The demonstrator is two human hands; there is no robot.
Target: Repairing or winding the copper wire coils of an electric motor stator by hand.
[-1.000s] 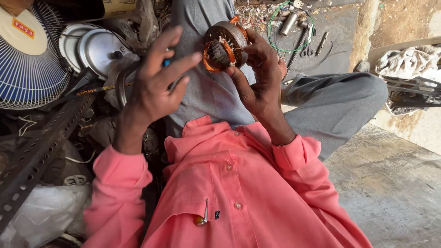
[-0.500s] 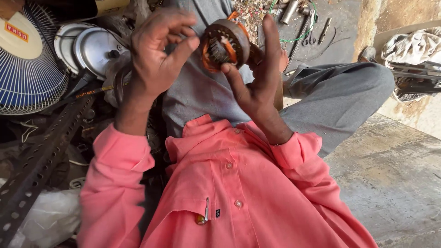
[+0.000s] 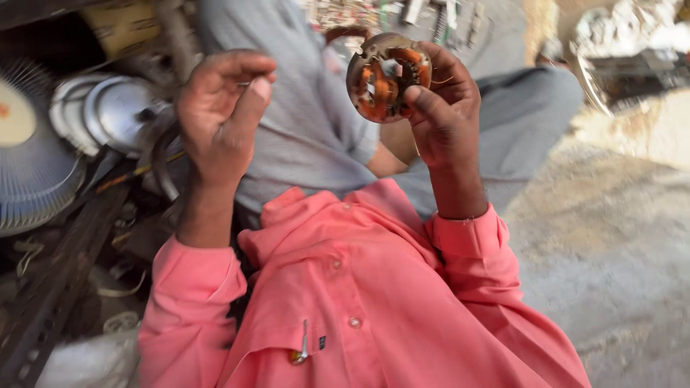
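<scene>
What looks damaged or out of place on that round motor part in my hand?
The round motor part in your right hand is bare, out of any housing, with its orange-brown windings exposed and its metal ring rusty and worn. Your left hand is raised beside it, apart. The blur hides finer damage.

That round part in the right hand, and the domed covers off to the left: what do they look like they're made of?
The round part in the right hand looks like dull, rusty brown metal, with glossy orange windings inside, probably varnished copper wire. The domed covers look like bare sheet metal: a smooth silvery-grey sheen, though blurred. The left hand holds something too small to tell.
</scene>
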